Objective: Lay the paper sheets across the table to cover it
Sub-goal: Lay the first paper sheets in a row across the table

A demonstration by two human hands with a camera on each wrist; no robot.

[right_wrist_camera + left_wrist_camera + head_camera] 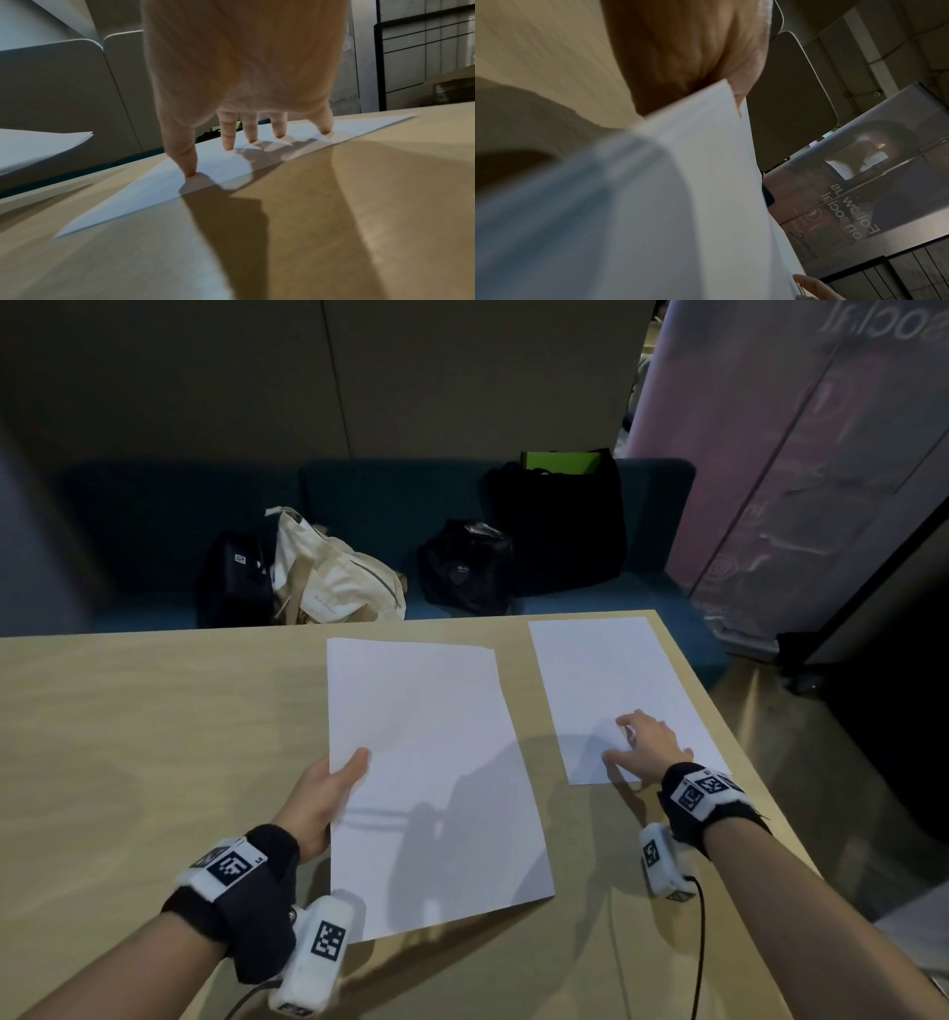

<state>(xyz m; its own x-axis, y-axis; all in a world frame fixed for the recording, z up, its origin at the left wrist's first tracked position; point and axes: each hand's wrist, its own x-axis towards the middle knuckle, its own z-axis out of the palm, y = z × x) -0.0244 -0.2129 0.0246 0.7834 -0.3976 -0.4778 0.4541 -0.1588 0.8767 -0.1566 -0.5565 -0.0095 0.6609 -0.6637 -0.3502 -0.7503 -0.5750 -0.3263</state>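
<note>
A stack of white paper sheets (426, 778) is held above the wooden table (154, 737) by my left hand (328, 788), thumb on top at the stack's left edge and fingers underneath. In the left wrist view the stack (680, 192) fills the frame below the palm. A single white sheet (611, 680) lies flat at the table's far right corner. My right hand (642, 742) presses its spread, straight fingertips (191, 172) on the near part of that sheet (218, 168).
Behind the table runs a dark teal sofa (359, 505) with a cream tote bag (334, 572) and several black bags (560, 526). A banner stand (801, 454) rises at the right. The table's right edge (729, 711) lies close to the single sheet.
</note>
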